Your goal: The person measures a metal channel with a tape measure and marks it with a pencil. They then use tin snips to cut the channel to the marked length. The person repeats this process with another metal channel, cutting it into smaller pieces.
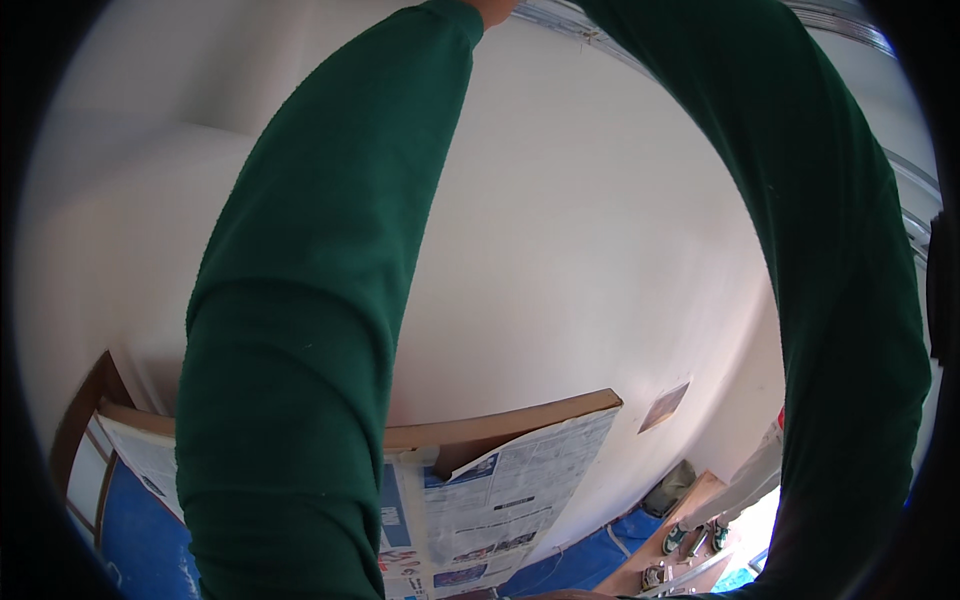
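Observation:
Both my arms, in green sleeves, reach up past the top of the picture. Of my left hand (493,10) only a sliver by the cuff shows at the top edge; its fingers are out of the picture, so what it holds or touches is hidden. It is nearest to thin metal rails (585,32) running along the top of a pale wall (570,220). The right sleeve (820,230) arches up over the right side and leaves at the top; my right hand is out of the picture.
Below stands a tall piece with a wooden top edge (520,418), covered in taped newspaper (520,510). Blue sheeting (580,560) lies on the floor. At lower right another person's legs and shoes (675,540) show by a dark bag (670,487). An outlet-like plate (663,407) marks the wall.

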`<act>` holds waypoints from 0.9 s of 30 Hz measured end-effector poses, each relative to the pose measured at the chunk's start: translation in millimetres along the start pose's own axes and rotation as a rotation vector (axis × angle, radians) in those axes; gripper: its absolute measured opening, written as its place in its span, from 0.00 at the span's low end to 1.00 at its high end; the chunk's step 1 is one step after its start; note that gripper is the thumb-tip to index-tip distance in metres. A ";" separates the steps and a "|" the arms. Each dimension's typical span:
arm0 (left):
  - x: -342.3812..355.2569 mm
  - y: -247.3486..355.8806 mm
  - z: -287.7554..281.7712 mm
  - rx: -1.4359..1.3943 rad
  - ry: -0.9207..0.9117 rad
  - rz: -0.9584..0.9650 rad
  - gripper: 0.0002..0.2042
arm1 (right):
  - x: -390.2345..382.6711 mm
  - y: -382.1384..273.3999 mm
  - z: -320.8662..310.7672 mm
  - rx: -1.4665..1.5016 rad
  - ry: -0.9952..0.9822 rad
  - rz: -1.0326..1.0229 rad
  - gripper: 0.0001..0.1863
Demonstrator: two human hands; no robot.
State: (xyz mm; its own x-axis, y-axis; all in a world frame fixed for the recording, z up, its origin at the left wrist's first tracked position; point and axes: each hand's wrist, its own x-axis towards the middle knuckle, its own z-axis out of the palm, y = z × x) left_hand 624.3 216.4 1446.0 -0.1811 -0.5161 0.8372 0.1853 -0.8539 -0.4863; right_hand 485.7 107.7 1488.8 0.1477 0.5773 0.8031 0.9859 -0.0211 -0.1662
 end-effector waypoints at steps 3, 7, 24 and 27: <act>-7.3 -4.0 20.7 -0.206 0.202 -0.089 0.16 | 8.2 -2.5 9.0 0.039 -0.027 0.050 0.14; -9.8 -9.0 44.2 0.018 0.281 -0.037 0.23 | 12.4 -5.8 16.2 0.077 -0.045 0.084 0.15; -0.4 8.4 -26.7 0.264 -0.126 0.117 0.09 | -81.1 -29.2 -28.5 0.147 0.098 0.010 0.17; -12.6 16.3 -43.3 0.155 -0.247 0.028 0.11 | -156.7 -11.4 -46.2 0.171 0.105 -0.012 0.18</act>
State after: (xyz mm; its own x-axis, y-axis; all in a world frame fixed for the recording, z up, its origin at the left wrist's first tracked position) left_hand 587.7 206.1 1416.7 0.0633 -0.4910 0.8689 0.3357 -0.8094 -0.4818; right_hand 454.9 -20.2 1391.3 0.1521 0.4877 0.8596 0.9612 0.1294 -0.2435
